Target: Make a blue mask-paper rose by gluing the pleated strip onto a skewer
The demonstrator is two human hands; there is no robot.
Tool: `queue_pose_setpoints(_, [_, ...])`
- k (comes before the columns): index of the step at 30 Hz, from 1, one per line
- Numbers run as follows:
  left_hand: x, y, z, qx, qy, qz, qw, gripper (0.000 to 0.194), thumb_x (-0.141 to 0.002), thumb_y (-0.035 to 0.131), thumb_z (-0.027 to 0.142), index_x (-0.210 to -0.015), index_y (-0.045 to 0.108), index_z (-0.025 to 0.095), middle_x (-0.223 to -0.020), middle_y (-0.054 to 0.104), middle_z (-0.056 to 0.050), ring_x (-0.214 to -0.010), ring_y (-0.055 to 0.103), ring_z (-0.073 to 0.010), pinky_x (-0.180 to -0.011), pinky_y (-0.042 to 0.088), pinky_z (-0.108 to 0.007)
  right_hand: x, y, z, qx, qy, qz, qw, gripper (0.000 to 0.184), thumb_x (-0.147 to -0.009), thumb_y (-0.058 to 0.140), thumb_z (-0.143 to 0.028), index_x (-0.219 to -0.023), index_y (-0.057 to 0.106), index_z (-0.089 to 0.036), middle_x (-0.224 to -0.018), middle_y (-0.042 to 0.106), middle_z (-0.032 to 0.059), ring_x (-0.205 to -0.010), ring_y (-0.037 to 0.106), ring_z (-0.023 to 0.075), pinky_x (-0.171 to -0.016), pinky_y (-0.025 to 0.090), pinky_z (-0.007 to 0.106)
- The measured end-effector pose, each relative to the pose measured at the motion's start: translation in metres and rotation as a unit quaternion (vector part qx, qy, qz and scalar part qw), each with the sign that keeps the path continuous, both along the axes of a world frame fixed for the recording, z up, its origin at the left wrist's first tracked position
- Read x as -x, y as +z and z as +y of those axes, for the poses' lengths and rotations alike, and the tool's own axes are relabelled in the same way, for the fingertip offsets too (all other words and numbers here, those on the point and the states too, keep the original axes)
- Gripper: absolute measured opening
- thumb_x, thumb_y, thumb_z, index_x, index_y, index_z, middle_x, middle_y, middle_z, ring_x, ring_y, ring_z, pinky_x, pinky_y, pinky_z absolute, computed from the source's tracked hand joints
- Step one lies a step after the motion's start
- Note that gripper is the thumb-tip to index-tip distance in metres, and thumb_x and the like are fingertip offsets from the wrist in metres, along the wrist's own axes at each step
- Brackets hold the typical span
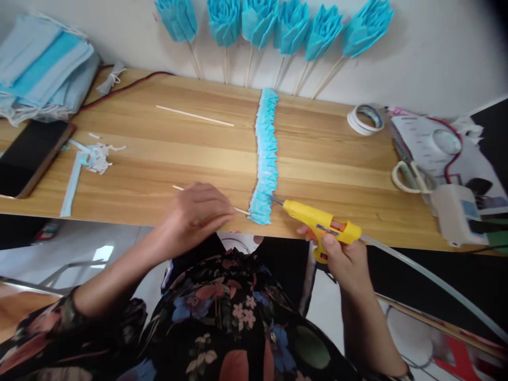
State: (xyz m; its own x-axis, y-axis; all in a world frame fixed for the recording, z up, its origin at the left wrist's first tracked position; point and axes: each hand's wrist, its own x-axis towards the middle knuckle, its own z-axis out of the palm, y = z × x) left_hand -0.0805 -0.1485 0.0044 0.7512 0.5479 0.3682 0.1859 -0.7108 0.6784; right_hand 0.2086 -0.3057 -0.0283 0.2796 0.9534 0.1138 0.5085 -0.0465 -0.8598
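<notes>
My left hand is closed on a thin wooden stick, pressing its tip against the near end of a long pleated blue strip that lies across the wooden table. My right hand grips a yellow glue gun. The gun's nozzle touches the strip's near end from the right. A clear glue stick pokes out behind the gun.
Several blue paper flowers on sticks lean on the wall. A spare stick, tape roll, scissors, a white box, a phone, stacked face masks and paper scraps lie around.
</notes>
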Motion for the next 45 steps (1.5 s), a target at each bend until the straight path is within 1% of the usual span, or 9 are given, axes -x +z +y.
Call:
queue_pose_setpoints(2, [0.017,-0.012,0.013,-0.082,0.057,0.038,0.994,0.018,-0.101,0.06,0.031,-0.095,0.074,0.022,-0.1,0.078,-0.007,-0.096,0.07,-0.0218,-0.088,0.05,-0.04,0.001,0.001,0.004,0.002,0.01,-0.005,1.0,0.039,-0.098,0.055,-0.05,-0.089,0.081,-0.023,-0.084,0.077,0.0065,-0.077,0.071,0.0205,-0.073,0.058,0.032])
queue_pose_setpoints(4, [0.029,-0.023,0.024,-0.126,0.08,0.064,0.987,0.017,-0.101,0.061,0.033,-0.1,0.074,0.023,-0.108,0.077,-0.008,-0.102,0.069,-0.0239,-0.093,0.048,-0.043,0.003,0.002,0.008,0.007,0.016,-0.009,1.0,0.039,-0.098,0.055,-0.05,-0.089,0.081,-0.023,-0.086,0.077,0.0063,-0.08,0.072,0.0208,-0.077,0.059,0.034])
queue_pose_setpoints(7, [0.039,-0.034,0.034,-0.148,0.078,0.084,0.982,0.017,-0.099,0.064,0.036,-0.104,0.073,0.023,-0.113,0.076,-0.009,-0.105,0.068,-0.0262,-0.093,0.047,-0.044,0.003,0.001,0.012,0.017,0.023,-0.024,0.999,0.037,-0.099,0.054,-0.048,-0.088,0.081,-0.024,-0.088,0.078,0.0054,-0.083,0.073,0.0212,-0.078,0.058,0.033])
queue_pose_setpoints(10, [0.041,-0.038,0.039,-0.135,0.07,0.088,0.984,0.018,-0.099,0.063,0.038,-0.104,0.073,0.024,-0.112,0.075,-0.009,-0.102,0.068,-0.0252,-0.091,0.048,-0.043,0.003,0.001,0.013,0.019,0.024,-0.036,0.999,0.037,-0.099,0.053,-0.046,-0.085,0.08,-0.024,-0.086,0.078,0.0049,-0.084,0.074,0.0214,-0.079,0.058,0.033])
queue_pose_setpoints(19, [0.041,-0.039,0.039,-0.108,0.067,0.085,0.988,0.017,-0.1,0.062,0.035,-0.098,0.075,0.024,-0.107,0.074,-0.008,-0.099,0.066,-0.0234,-0.089,0.048,-0.042,0.006,0.004,0.016,0.029,0.025,-0.05,0.998,0.039,-0.099,0.052,-0.047,-0.08,0.077,-0.024,-0.089,0.078,0.005,-0.086,0.073,0.0228,-0.08,0.056,0.035])
queue_pose_setpoints(26, [0.039,-0.038,0.04,-0.101,0.069,0.089,0.988,0.019,-0.1,0.059,0.032,-0.094,0.076,0.024,-0.105,0.074,-0.008,-0.097,0.067,-0.0241,-0.088,0.049,-0.042,0.007,0.005,0.018,0.039,0.026,-0.067,0.997,0.037,-0.098,0.053,-0.045,-0.078,0.074,-0.024,-0.081,0.074,0.0033,-0.075,0.069,0.0201,-0.071,0.054,0.033])
queue_pose_setpoints(33, [0.037,-0.037,0.039,-0.127,0.072,0.089,0.985,0.021,-0.1,0.059,0.029,-0.087,0.073,0.021,-0.102,0.073,-0.009,-0.093,0.065,-0.0231,-0.085,0.049,-0.041,0.011,0.008,0.02,0.035,0.019,-0.071,0.997,0.034,-0.097,0.053,-0.04,-0.074,0.071,-0.024,-0.078,0.073,0.0024,-0.072,0.068,0.0194,-0.069,0.053,0.031])
queue_pose_setpoints(38, [0.036,-0.035,0.038,-0.125,0.077,0.092,0.985,0.025,-0.101,0.058,0.031,-0.083,0.072,0.02,-0.097,0.072,-0.008,-0.089,0.064,-0.0219,-0.082,0.049,-0.039,0.011,0.009,0.02,0.03,0.007,-0.077,0.997,0.036,-0.096,0.054,-0.043,-0.07,0.071,-0.025,-0.077,0.072,0.0034,-0.075,0.07,0.0217,-0.072,0.055,0.033])
queue_pose_setpoints(45, [0.037,-0.033,0.039,-0.125,0.072,0.107,0.984,0.026,-0.101,0.056,0.032,-0.083,0.072,0.022,-0.094,0.072,-0.008,-0.087,0.063,-0.022,-0.08,0.05,-0.039,0.006,0.005,0.016,0.029,0.002,-0.103,0.994,0.037,-0.096,0.056,-0.045,-0.07,0.072,-0.025,-0.076,0.074,0.0033,-0.072,0.071,0.0215,-0.069,0.056,0.032])
